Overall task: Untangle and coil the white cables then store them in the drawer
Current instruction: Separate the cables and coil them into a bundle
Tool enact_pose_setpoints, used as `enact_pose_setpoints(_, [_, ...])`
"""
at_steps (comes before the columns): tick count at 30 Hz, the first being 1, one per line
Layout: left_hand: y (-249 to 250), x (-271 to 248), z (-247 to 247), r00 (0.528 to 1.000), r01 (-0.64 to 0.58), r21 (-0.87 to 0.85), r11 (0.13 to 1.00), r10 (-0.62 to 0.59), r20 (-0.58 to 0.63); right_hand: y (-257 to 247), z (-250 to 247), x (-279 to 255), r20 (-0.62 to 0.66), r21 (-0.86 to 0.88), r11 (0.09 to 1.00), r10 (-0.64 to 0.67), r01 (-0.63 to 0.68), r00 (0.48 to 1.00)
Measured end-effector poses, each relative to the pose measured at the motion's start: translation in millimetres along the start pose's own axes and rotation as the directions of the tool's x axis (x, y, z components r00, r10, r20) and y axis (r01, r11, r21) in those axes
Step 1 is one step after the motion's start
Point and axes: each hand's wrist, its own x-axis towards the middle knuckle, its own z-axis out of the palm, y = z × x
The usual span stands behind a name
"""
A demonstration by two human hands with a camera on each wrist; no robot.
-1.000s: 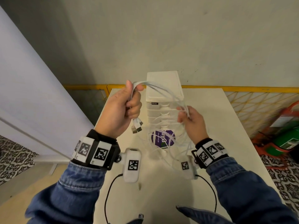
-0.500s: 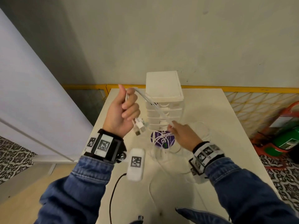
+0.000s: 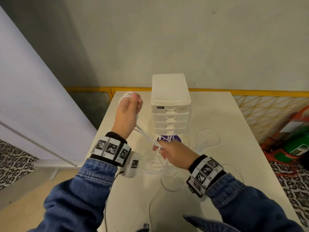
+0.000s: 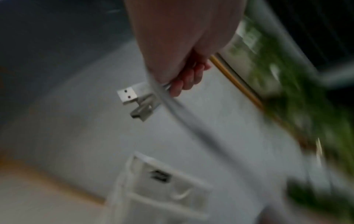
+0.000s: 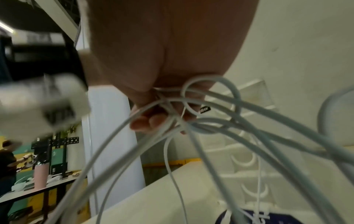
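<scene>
My left hand (image 3: 133,104) is raised left of the white drawer unit (image 3: 170,106) and grips a bunch of white cables (image 3: 127,94) looped over its top. In the left wrist view its curled fingers (image 4: 187,78) hold the cables, and two USB plugs (image 4: 130,95) stick out below. Taut strands (image 3: 145,134) run down to my right hand (image 3: 160,148), which pinches them low over the table. The right wrist view shows tangled white cables (image 5: 210,121) spreading out of my right hand's fingers (image 5: 149,121). All drawers look closed.
Loose cable loops (image 3: 207,139) lie on the white table (image 3: 234,164) in front of and to the right of the drawer unit, around a purple label (image 3: 168,138). A yellow railing (image 3: 250,92) runs behind the table; a white panel (image 3: 33,97) stands at left.
My left hand has turned so that its back faces me, with cable loops over its top. My right hand has dropped toward the table and come nearer, stretching the strands between the hands.
</scene>
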Motion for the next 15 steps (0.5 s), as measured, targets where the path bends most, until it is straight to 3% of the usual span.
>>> enact_pose_setpoints(2, [-10.6, -6.8, 1.5, 0.982, -0.062, 0.454, 0.889, -0.028, 0.188, 2.3, -10.2, -3.2, -0.063, 0.000, 0.999, -0.050, 0.050, 0.997])
enact_pose_setpoints(4, [-19.1, -14.6, 3.9, 0.937, -0.060, 0.592, 0.804, -0.159, 0.311, -1.0, -21.5, -7.0, -0.131, -0.034, 0.993, -0.116, 0.112, 0.985])
enact_pose_setpoints(7, [-19.4, -28.2, 8.8, 0.792, 0.155, 0.476, 0.866, -0.397, 0.464, -5.6, -44.7, -11.1, -0.292, -0.158, 0.969, -0.230, 0.191, 0.928])
enact_pose_setpoints(9, [-9.9, -35.8, 12.3, 0.653, 0.323, 0.322, 0.890, -0.455, 0.606, 2.1, -56.5, -11.7, -0.375, -0.172, 0.966, -0.245, 0.193, 0.894])
enact_pose_setpoints(10, [-4.3, -37.8, 13.9, 0.607, 0.371, 0.261, 0.891, -0.445, 0.658, 8.8, -60.2, -11.1, -0.400, -0.143, 0.975, -0.214, 0.170, 0.891])
enact_pose_setpoints(11, [1.0, -38.3, 15.9, 0.597, 0.374, 0.228, 0.899, -0.422, 0.682, 14.9, -61.7, -10.9, -0.412, -0.110, 0.982, -0.183, 0.150, 0.893])
enact_pose_setpoints(12, [4.2, -37.1, 17.4, 0.633, 0.334, 0.223, 0.916, -0.393, 0.667, 19.5, -60.3, -11.4, -0.431, -0.089, 0.987, -0.158, 0.132, 0.889])
enact_pose_setpoints(14, [9.0, -33.7, 17.7, 0.761, 0.246, 0.226, 0.942, -0.333, 0.557, 25.0, -53.7, -14.3, -0.515, -0.099, 0.992, -0.117, 0.077, 0.849])
enact_pose_setpoints(15, [9.5, -30.9, 15.3, 0.824, 0.258, 0.197, 0.946, -0.322, 0.467, 26.9, -51.2, -15.9, -0.576, -0.102, 0.994, -0.096, 0.044, 0.812])
